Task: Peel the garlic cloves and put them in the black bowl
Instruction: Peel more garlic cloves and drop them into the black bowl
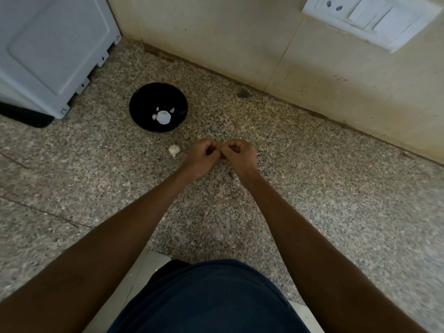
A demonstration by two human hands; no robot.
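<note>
a speckled granite counter runs up to a cream tiled wall. at the upper right a white switch plate with a socket is set into the wall. a white appliance stands at the upper left on a dark base. a dark mark lies near the wall.

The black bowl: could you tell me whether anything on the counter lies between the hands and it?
Nothing visible does. The speckled counter between the left hand, the right hand and the black bowl is bare; the garlic piece lies just left of that path.
</note>
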